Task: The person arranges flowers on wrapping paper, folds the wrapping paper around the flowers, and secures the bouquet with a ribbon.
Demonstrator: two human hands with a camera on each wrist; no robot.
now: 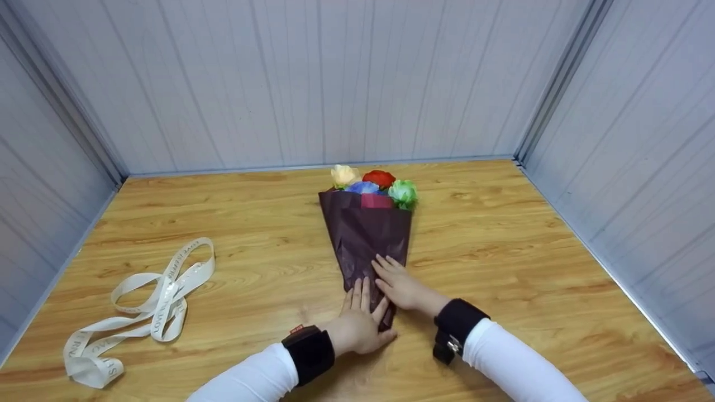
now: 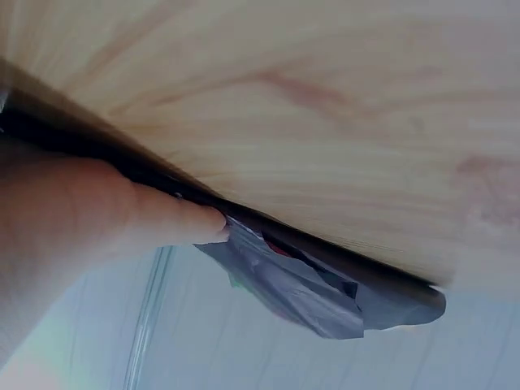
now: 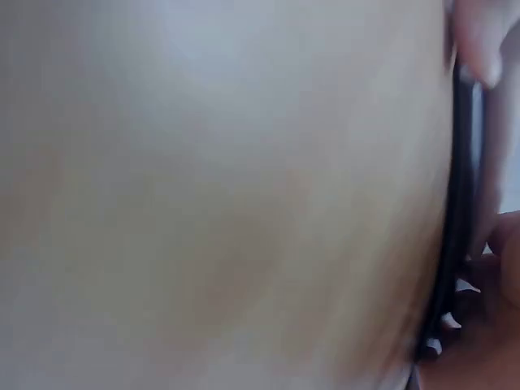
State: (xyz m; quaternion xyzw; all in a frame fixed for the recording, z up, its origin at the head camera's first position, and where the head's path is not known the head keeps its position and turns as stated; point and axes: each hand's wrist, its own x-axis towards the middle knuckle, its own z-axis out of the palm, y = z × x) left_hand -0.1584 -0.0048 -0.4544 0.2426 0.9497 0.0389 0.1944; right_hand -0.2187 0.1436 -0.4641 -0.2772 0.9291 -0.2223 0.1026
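A bouquet wrapped in dark purple paper (image 1: 371, 234) lies on the table, its flower heads pointing to the back wall. Cream (image 1: 345, 175), red (image 1: 379, 178), blue (image 1: 363, 187) and green (image 1: 404, 192) blooms show above the wrap. With fingers spread, my left hand (image 1: 359, 324) rests on the narrow lower end. My right hand (image 1: 399, 283) lies on the wrap's right side, its fingers stretched out over the paper. From the left wrist, the wrap (image 2: 301, 280) appears edge-on beyond the fingers. In the right wrist view, a dark wrap edge (image 3: 455, 211) runs beside the hands.
A loosely looped white ribbon (image 1: 165, 296) with printed lettering lies on the left of the wooden table (image 1: 503, 251). Pale panel walls (image 1: 313, 84) enclose the table at the back and both sides.
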